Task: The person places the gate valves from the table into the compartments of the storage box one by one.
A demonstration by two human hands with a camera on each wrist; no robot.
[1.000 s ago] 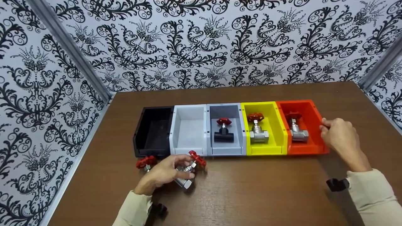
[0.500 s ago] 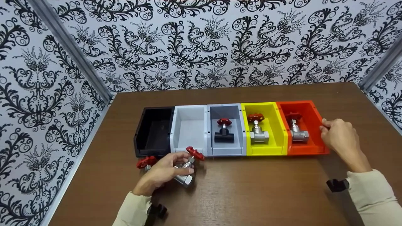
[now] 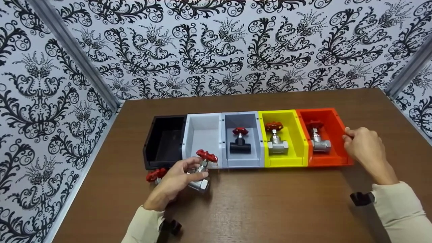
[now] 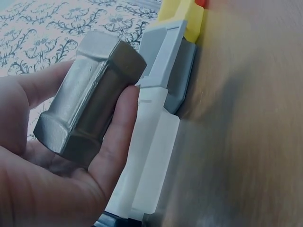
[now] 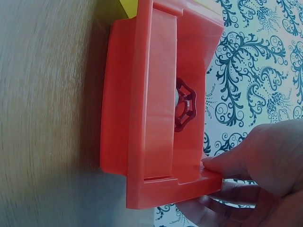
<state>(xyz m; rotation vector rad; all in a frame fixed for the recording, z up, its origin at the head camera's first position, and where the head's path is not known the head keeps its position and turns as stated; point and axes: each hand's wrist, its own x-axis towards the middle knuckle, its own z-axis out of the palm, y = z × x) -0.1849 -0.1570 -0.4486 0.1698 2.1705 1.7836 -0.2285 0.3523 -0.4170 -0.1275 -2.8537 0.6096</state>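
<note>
My left hand (image 3: pixel 175 180) grips a steel valve (image 3: pixel 199 184) with a red handwheel by its body, just in front of the white bin (image 3: pixel 204 135). The handwheel tilts up and overlaps that bin's front edge in the head view. Up close in the left wrist view, thumb and fingers wrap the valve's hex-ended body (image 4: pixel 90 94). Another valve's red handwheel (image 3: pixel 156 174) shows beside the hand, its lower part hidden. On the far right, my right hand (image 3: pixel 366 148) pinches the side wall of the red bin (image 5: pixel 156 94) between thumb and fingers.
The bins stand side by side: black (image 3: pixel 168 141), white, grey (image 3: pixel 244 162), yellow (image 3: pixel 287 162) and red. A black-bodied valve (image 3: pixel 240 147) lies in the grey one. Steel valves lie in the yellow and red ones. Patterned walls (image 3: pixel 216 44) enclose the brown table (image 3: pixel 270 202).
My left hand has raised and turned the valve, so its handwheel has moved up and slightly left, over the white bin's front edge. The right hand has stayed on the red bin's wall.
</note>
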